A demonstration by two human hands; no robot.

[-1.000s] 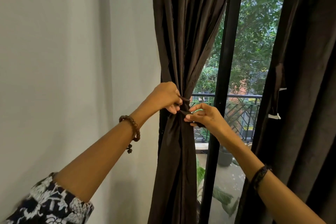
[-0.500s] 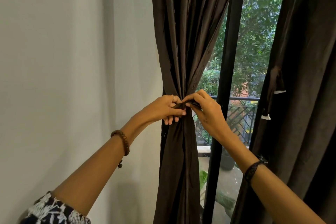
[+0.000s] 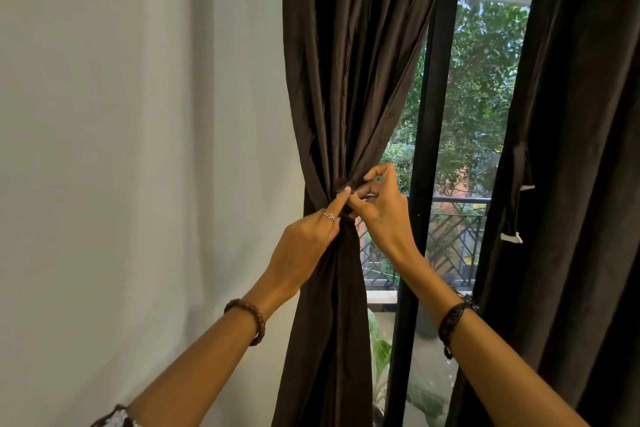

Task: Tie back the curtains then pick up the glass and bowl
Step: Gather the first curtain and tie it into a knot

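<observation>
Nearest me, both forearms reach up toward the gathered left curtain (image 3: 346, 87), my landmark. A beaded bracelet (image 3: 250, 317) circles the left wrist and a dark band (image 3: 450, 319) the right. At the curtain's cinched waist, my left hand (image 3: 304, 243) has its ringed forefinger stretched onto the dark tie-back (image 3: 348, 184), the other fingers curled underneath against the cloth. My right hand (image 3: 382, 208) meets it from the window side, thumb and forefinger bent and pinching the tie-back. Left of the curtain is a plain pale wall (image 3: 121, 149). Right of it stands the black window frame (image 3: 426, 184), then the second curtain (image 3: 581, 184) hanging loose. Beyond the frame I see a balcony railing (image 3: 453, 218) and trees (image 3: 485, 80).
</observation>
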